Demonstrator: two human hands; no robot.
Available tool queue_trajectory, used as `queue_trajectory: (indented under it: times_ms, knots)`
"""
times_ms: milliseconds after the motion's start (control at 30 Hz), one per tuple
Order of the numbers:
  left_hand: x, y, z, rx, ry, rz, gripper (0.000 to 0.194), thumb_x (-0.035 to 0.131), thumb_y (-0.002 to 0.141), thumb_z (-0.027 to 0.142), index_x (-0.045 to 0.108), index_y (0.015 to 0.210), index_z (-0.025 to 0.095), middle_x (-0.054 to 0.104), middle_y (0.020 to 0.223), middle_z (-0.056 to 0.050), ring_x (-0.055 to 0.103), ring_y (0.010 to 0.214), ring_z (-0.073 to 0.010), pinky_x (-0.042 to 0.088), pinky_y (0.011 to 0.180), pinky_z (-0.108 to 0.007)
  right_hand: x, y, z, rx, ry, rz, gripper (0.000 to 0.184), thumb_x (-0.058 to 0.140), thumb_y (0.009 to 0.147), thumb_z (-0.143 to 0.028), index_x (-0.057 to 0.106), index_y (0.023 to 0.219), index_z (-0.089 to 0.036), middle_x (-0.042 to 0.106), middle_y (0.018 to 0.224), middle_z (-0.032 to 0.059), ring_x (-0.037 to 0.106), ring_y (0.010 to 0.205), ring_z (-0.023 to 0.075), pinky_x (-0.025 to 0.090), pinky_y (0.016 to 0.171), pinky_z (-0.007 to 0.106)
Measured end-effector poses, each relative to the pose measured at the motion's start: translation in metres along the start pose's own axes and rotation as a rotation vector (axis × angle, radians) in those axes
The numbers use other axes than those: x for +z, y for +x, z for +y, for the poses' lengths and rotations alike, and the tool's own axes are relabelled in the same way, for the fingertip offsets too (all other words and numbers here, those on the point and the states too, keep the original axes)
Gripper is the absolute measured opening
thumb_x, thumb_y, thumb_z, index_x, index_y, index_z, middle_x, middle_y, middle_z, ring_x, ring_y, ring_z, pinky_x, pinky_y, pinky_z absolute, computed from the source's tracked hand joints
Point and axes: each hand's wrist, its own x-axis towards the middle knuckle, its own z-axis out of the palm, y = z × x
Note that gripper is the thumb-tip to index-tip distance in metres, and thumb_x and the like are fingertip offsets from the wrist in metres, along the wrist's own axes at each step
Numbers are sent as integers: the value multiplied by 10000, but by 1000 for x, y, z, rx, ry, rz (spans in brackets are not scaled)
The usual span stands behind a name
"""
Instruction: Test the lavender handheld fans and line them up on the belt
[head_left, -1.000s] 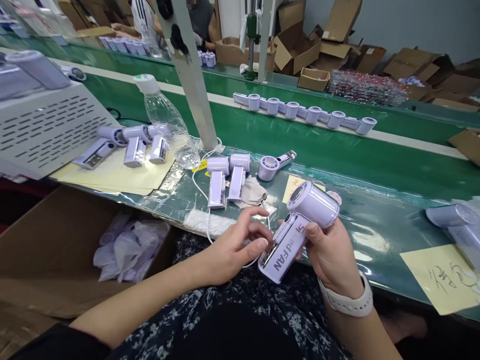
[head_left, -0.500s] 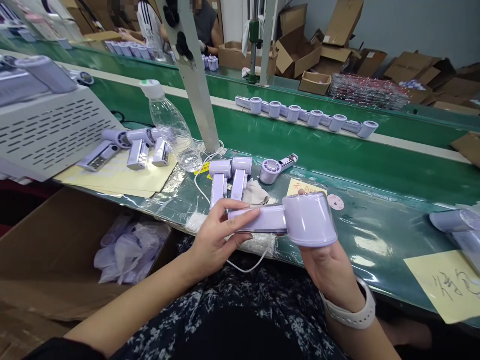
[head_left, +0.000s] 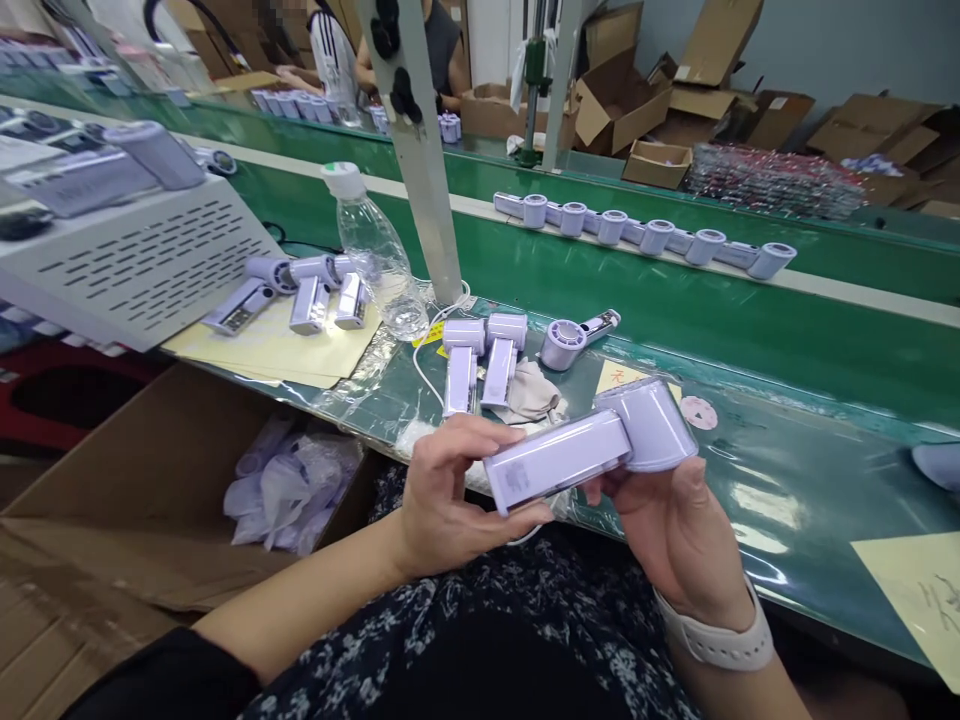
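A lavender handheld fan (head_left: 559, 462) is held between both hands above the near edge of the bench, its handle tilted and its flat side toward me. My left hand (head_left: 461, 490) grips the end of the handle between thumb and fingers. Under the round head, my right hand (head_left: 679, 535) supports the fan, with some fingers hidden behind it. Just beyond, two more lavender fans (head_left: 463, 365) stand beside a crumpled grey cloth (head_left: 531, 392). Another fan (head_left: 564, 344) lies behind them with its grille facing up.
A clear plastic bottle (head_left: 379, 260) stands by a metal post (head_left: 424, 170). Left are a vented metal box (head_left: 165, 260) and fans on yellow paper (head_left: 300, 365). A row of fans (head_left: 656, 238) lines the green conveyor. Below left, a carton (head_left: 97, 480) contains bagged parts. Two people sit across.
Both hands have turned the fan, so the handle's flat side now faces me and its left end sits lower. The view has shifted slightly to the left.
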Motion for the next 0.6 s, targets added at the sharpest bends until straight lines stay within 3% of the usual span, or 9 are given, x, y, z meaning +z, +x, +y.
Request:
queue_trajectory:
  times_ms: [67, 200, 267, 400, 600]
  knots:
    - [1, 0, 2, -118, -59, -31, 619, 899, 715, 311, 521, 1200, 244, 641, 1034, -33, 678, 906, -149, 576, 733, -220, -3, 0, 0, 0, -2, 31, 474, 696, 889, -617, 677, 1189, -251, 711, 1007, 64, 647, 744, 183, 544, 639, 302]
    - [1, 6, 13, -704, -286, -251, 692, 898, 710, 339, 511, 1278, 259, 590, 1006, -9, 660, 791, -119, 539, 653, -195, -7, 2, -4, -29, -28, 13, 390, 822, 829, -481, 711, 1096, -220, 712, 887, 47, 664, 753, 171, 566, 642, 261]
    - [1, 9, 20, -898, -437, -331, 725, 896, 703, 347, 515, 1313, 259, 555, 1011, -5, 650, 764, -116, 535, 640, -209, -6, 3, -5, -55, -49, 20, 322, 855, 820, -362, 713, 1067, -211, 707, 816, 27, 657, 723, 144, 574, 634, 227]
    - [1, 13, 27, -1053, -621, -395, 773, 899, 681, 389, 542, 1348, 229, 540, 1054, -40, 637, 760, -136, 546, 629, -251, 1, 3, -3, -123, -84, 64, 281, 840, 836, -219, 689, 1072, -220, 703, 725, -13, 653, 628, 114, 585, 588, 196]
    - [2, 11, 27, -1171, -833, -498, 943, 904, 668, 472, 431, 1435, 194, 594, 1202, -129, 663, 717, -136, 575, 631, -275, 7, -3, -3, -138, -132, 60, 453, 801, 879, -195, 601, 1278, -273, 713, 690, -42, 659, 573, 118, 593, 547, 209]
